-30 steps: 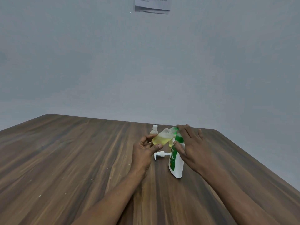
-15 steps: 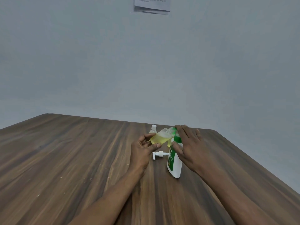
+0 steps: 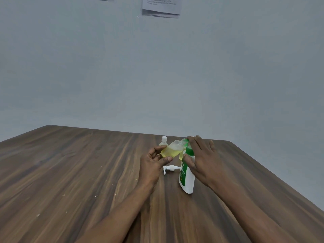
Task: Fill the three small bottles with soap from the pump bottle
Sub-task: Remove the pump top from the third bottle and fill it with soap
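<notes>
Small bottle (image 3: 172,149), tilted, part-filled yellow: pinched between thumb and fingers of left hand (image 3: 154,165). Pump bottle (image 3: 186,179): top clasped by right hand (image 3: 201,158), just beside.

Print on wall notice (image 3: 161,7) and bottle label (image 3: 182,174) apparently illegible.

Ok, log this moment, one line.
left hand grips tilted small bottle | right hand grips standing pump bottle | pump head: on table | capped bottle: behind
</notes>
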Demonstrator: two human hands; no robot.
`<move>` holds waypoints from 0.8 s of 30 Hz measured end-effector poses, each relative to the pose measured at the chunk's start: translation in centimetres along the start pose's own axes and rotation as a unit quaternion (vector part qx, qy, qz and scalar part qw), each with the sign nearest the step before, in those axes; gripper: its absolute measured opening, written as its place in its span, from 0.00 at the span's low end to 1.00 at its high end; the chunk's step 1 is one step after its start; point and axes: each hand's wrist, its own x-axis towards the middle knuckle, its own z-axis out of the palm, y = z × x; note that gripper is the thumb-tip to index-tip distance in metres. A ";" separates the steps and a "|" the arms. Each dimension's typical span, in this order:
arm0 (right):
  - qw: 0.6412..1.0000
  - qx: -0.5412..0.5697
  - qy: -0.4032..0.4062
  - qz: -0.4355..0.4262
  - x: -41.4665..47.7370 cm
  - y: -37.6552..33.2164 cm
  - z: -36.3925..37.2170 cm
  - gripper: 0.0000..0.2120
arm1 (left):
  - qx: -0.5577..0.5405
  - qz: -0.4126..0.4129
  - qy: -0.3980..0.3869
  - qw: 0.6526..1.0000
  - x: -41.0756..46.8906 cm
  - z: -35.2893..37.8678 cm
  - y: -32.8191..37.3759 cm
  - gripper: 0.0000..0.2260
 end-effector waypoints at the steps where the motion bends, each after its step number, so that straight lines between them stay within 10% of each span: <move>1: 1.000 0.009 0.001 0.003 -0.2 -0.1 0.1 0.30 | 0.002 -0.003 0.000 1.000 -0.1 0.0 -0.1 0.17; 24: 1.000 0.004 0.020 -0.006 -0.4 -0.1 0.3 0.29 | 0.026 0.004 -0.003 1.000 -0.1 -0.2 0.1 0.18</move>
